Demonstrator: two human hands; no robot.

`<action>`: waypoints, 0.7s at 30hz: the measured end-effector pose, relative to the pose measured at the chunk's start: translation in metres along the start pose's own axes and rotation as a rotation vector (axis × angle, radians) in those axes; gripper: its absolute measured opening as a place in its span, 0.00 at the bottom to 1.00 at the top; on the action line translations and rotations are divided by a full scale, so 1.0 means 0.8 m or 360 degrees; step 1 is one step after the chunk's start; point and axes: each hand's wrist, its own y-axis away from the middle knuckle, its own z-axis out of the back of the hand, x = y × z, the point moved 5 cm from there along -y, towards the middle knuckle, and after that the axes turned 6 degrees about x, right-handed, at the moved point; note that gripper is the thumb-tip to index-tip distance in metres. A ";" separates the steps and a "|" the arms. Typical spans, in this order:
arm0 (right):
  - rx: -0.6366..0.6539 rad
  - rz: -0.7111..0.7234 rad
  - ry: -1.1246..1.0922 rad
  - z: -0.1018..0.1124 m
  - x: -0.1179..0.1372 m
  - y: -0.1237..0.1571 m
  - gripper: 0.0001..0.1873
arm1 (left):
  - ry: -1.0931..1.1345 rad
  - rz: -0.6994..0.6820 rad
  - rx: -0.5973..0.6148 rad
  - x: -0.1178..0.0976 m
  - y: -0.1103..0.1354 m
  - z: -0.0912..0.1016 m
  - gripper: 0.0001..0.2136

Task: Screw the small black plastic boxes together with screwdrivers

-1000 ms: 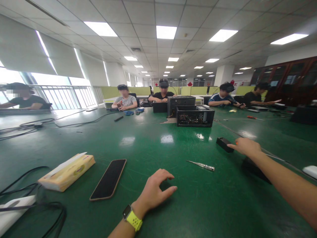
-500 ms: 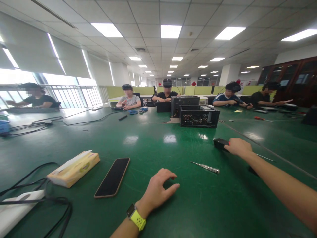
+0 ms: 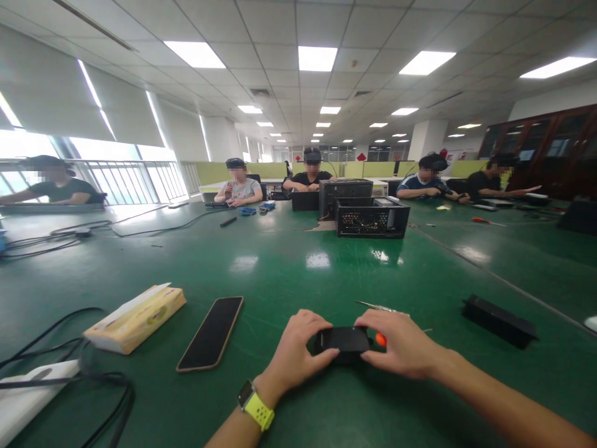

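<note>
A small flat black box (image 3: 344, 340) sits low over the green table (image 3: 289, 261), gripped at both ends. My left hand (image 3: 293, 351), with a yellow-strapped watch on the wrist, pinches its left end. My right hand (image 3: 403, 345) clasps its right end, and a small orange-red piece (image 3: 381, 339) shows by its fingers. A thin silver tool (image 3: 380, 307) lies on the table just beyond my right hand.
A dark phone (image 3: 211, 333) and a tissue pack (image 3: 136, 320) lie to the left, with black cables (image 3: 69, 367) further left. A long black part (image 3: 499, 320) lies to the right. An open computer case (image 3: 370, 218) stands mid-table. Several people sit along the far side.
My right hand reached out to the small black box further right on the table, took it and brought it in front of me. My left hand has closed on its other end.
</note>
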 end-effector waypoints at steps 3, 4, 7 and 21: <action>0.0047 -0.0072 -0.0068 -0.012 -0.009 0.005 0.19 | 0.0015 -0.0015 0.0076 -0.006 -0.001 -0.003 0.16; 0.0078 -0.0097 -0.0079 -0.014 -0.014 0.006 0.20 | 0.0017 -0.0018 0.0093 -0.008 -0.001 -0.004 0.16; 0.0208 -0.0146 -0.0114 -0.012 -0.024 0.003 0.23 | 0.0027 -0.0007 0.0110 -0.013 -0.002 -0.007 0.15; -0.1185 0.0068 -0.1850 0.037 -0.054 -0.006 0.03 | 0.0139 0.0008 0.0068 -0.017 -0.004 -0.011 0.13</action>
